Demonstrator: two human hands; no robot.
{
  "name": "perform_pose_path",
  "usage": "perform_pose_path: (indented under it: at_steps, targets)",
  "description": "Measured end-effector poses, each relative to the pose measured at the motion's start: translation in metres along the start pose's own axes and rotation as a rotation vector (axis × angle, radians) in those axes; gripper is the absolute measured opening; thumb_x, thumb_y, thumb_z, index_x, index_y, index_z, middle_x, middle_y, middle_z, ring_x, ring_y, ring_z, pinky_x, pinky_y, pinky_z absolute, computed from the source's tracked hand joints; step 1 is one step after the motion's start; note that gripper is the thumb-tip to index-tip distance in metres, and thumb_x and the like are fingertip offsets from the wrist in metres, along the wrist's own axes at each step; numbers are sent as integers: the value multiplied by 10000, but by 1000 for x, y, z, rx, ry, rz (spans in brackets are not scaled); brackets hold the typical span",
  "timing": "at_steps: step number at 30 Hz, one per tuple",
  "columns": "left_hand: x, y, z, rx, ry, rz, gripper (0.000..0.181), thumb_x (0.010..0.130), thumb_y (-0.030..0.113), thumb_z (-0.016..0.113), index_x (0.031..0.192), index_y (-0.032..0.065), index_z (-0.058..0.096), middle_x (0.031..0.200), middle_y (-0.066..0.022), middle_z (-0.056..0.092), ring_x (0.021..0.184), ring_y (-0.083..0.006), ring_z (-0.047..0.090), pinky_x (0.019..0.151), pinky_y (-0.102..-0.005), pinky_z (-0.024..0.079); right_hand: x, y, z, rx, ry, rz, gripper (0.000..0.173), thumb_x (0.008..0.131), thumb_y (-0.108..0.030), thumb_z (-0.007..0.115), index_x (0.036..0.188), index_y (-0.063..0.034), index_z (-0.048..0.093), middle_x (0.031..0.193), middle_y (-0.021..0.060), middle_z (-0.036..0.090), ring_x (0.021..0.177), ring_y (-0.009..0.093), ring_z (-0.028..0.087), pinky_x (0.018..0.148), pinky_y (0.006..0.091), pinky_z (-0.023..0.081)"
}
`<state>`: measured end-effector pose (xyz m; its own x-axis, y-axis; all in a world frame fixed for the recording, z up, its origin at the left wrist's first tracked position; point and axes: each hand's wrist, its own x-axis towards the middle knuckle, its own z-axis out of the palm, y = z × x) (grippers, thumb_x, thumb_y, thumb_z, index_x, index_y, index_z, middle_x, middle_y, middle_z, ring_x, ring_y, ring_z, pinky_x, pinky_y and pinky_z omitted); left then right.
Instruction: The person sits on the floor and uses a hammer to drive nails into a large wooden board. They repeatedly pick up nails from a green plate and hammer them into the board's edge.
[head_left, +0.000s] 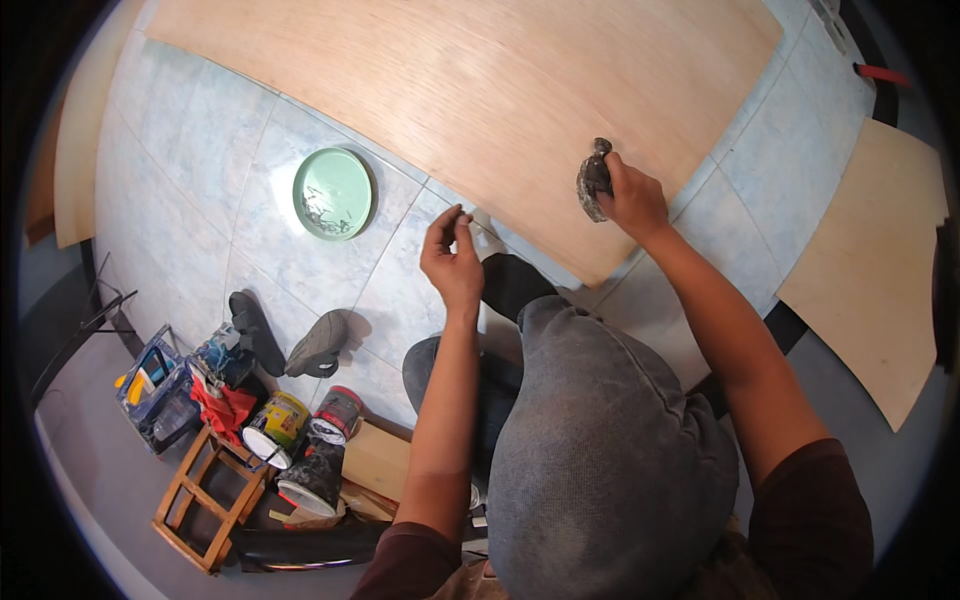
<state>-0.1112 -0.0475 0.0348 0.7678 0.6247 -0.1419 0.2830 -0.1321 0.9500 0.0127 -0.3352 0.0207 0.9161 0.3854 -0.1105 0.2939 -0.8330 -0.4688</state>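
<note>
My right hand (639, 201) grips a worn, dark hammer (589, 193) close to its head, over the near right part of a large plywood sheet (480, 97). Most of the handle is hidden by the hand. At the sheet's near edge, my left hand (454, 262) has thumb and fingertips pinched together on a small dark piece (463, 213), too small to name surely. A round green plastic dish (334, 169) stands on the tiles to the left, apart from that hand. Several thin dark nails (324, 217) lie loose in it.
Pale tiled floor (180, 142) surrounds the sheet. Two dark shoes (319, 345) lie on the left. Behind them are paint buckets (279, 420), a wooden frame (199, 499) and a blue tool carrier (154, 390). Another board (874, 277) rests at the right.
</note>
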Motion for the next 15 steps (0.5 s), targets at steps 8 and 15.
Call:
perform_pose_path:
  at_steps: [8, 15]
  targets:
    - [-3, 15, 27, 392, 35, 213, 332, 946, 101, 831, 1262, 67, 733, 1030, -62, 837, 967, -207, 753, 987, -379, 472, -2, 1, -3, -21, -10, -3, 659, 830, -224, 884, 1364, -75, 527, 934, 149, 745, 867, 383, 742, 716, 505, 582]
    - [5, -2, 27, 527, 10, 360, 248, 950, 143, 839, 1177, 97, 750, 1024, -16, 834, 967, -178, 756, 957, -356, 436, 0, 2, -2, -10, -12, -14, 640, 828, -217, 887, 1335, -75, 523, 916, 149, 741, 844, 386, 742, 700, 502, 581]
